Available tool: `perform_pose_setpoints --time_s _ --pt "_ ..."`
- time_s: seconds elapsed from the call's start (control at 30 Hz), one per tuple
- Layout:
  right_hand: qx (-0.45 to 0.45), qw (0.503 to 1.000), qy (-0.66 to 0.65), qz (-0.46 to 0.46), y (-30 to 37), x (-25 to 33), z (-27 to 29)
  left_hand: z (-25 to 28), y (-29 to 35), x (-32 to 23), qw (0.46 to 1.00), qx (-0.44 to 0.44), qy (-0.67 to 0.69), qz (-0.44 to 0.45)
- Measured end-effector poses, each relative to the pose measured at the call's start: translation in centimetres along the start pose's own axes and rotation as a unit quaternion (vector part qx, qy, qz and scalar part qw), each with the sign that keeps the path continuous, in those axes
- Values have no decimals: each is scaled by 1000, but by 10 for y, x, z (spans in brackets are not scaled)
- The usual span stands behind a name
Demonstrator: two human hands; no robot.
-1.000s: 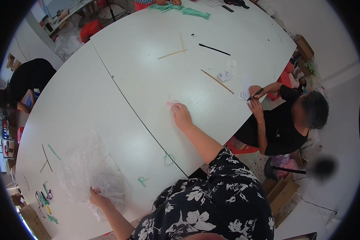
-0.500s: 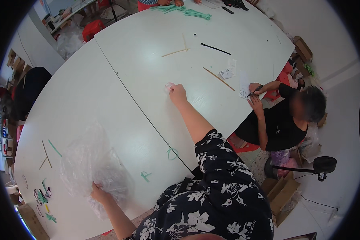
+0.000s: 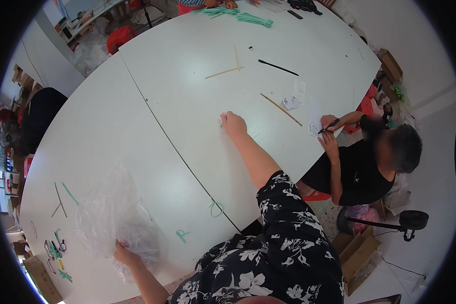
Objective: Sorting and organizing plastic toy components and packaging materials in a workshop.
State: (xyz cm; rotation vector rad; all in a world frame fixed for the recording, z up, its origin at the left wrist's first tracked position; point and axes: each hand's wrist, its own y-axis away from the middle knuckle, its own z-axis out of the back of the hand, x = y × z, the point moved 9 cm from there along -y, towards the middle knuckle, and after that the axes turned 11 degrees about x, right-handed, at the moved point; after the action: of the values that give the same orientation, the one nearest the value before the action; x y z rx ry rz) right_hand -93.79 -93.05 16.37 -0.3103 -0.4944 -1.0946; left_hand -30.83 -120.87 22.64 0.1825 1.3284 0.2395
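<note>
On the left part of the white table point(image 3: 187, 96), a large crumpled clear plastic bag point(image 3: 117, 213) lies under my left hand point(image 3: 125, 253), whose fingers are closed on its near edge. My right arm stretches over the table's middle. At its end, my right hand point(image 3: 234, 124) is closed with the fingertips low near the tabletop; what they pinch is too small and hidden to name. Close to my body, a green loop point(image 3: 216, 209) and a smaller green curled strip point(image 3: 182, 235) rest on the table, touched by neither hand.
Thin sticks point(image 3: 281, 110) and a black strip point(image 3: 278, 67) lie beyond my right hand. At right, a person point(image 3: 359, 162) writes on paper point(image 3: 314, 119). Far off, green strips point(image 3: 253, 20) lie near another person's hands. Glasses point(image 3: 61, 247) and green bits are at far left.
My right hand has shifted slightly; the small clear piece seen at its fingertips before is now hardly visible. My left hand keeps hold of the bag. The view has shifted a little.
</note>
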Motion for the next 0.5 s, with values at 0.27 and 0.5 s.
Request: perform_pose_setpoints --time_s 0.27,0.5 --pt "107 595 -788 -116 -50 -81 32 4 -15 9 999 -11 -43 -10" --pt "105 745 -637 -169 -74 -80 66 17 -20 15 990 -76 -117 26"
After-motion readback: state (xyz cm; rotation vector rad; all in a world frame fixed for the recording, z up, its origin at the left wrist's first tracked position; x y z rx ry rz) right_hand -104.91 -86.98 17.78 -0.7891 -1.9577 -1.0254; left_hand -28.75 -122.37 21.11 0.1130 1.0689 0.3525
